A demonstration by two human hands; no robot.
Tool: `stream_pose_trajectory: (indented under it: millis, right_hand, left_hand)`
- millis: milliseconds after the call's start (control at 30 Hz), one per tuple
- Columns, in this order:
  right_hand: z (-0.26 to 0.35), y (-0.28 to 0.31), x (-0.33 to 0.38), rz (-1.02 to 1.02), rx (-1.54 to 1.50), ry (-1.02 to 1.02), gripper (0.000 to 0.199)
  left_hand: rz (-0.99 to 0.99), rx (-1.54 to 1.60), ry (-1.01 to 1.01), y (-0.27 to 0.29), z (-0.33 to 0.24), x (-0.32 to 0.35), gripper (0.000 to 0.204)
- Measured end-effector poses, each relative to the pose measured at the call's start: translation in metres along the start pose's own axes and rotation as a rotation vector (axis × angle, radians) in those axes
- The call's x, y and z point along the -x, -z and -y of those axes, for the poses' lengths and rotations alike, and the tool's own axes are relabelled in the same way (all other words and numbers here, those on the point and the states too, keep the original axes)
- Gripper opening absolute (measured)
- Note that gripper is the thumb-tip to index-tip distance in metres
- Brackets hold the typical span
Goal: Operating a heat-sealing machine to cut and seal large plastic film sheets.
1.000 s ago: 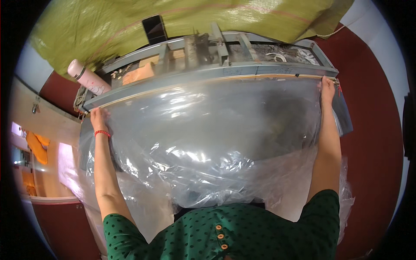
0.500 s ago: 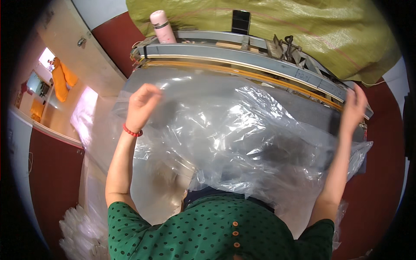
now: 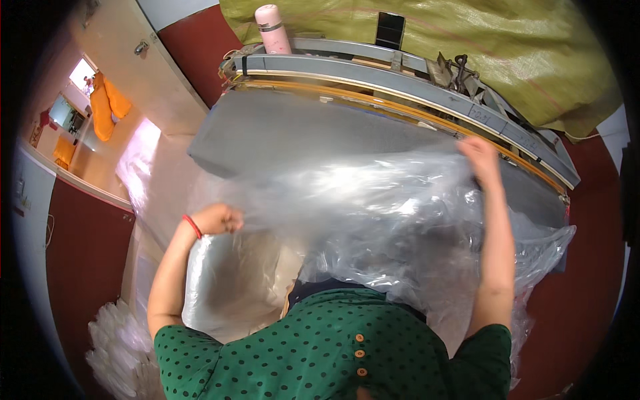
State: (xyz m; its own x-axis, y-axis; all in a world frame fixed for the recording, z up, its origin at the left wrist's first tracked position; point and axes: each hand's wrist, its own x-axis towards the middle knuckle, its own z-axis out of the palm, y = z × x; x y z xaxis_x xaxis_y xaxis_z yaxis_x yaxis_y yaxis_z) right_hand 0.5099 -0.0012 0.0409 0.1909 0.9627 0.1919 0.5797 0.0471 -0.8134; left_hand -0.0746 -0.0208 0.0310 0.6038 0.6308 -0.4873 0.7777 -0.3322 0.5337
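Note:
A clear, wrinkled plastic sheet (image 3: 393,207) spreads across the grey work surface (image 3: 287,127) and hangs over its near edge; part of it is smeared by motion. On the left, my left hand (image 3: 222,219) is closed, with fingers curled at the sheet's near left part, a red bead bracelet on its wrist. My right hand (image 3: 478,157) is farther away, toward the machine, and pinches the sheet's far edge. Between both hands the film looks stretched and lifted a little. The grey surface shows bare beyond that far edge.
A long grey metal bar (image 3: 373,77) with orange strips crosses the back. Behind it stand a pink bottle (image 3: 273,30), a dark phone-like slab (image 3: 389,31) and a metal clamp (image 3: 460,72). Bundled clear plastic (image 3: 120,343) lies low left, near an open door (image 3: 147,73).
My left hand has come down toward me, and my right hand has moved left. The sheet's far edge has been drawn nearer, baring more of the grey surface.

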Motion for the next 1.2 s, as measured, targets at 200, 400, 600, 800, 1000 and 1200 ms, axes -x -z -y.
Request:
stream_pose_trajectory:
  millis: [200,400,600,800,1000,1200]
  right_hand:
    - [-0.140,0.255,0.144,-0.884,0.186,-0.391,0.025]
    - [-0.222,0.388,0.250,-1.069,0.303,-0.379,0.024]
    - [-0.222,0.348,0.250,-1.068,0.634,-0.738,0.028]
    - [-0.244,0.311,0.204,-0.945,0.896,-0.846,0.030]
    - [-0.203,0.283,0.186,-0.920,1.040,-0.990,0.029]
    - [-0.212,0.288,0.176,-0.910,1.068,-1.039,0.026]
  left_hand:
    - [0.109,-0.355,0.167,-0.043,0.060,-0.011,0.015]
    - [-0.635,-0.772,0.518,0.126,0.163,0.014,0.023]
    - [-1.825,-0.355,0.136,0.194,0.024,-0.077,0.029]
    - [-1.007,-0.229,0.333,0.120,0.140,-0.161,0.071]
    - [-1.034,-0.322,0.280,0.128,0.140,-0.161,0.052]
    - [-1.305,0.162,-0.177,0.100,-0.017,-0.210,0.026]
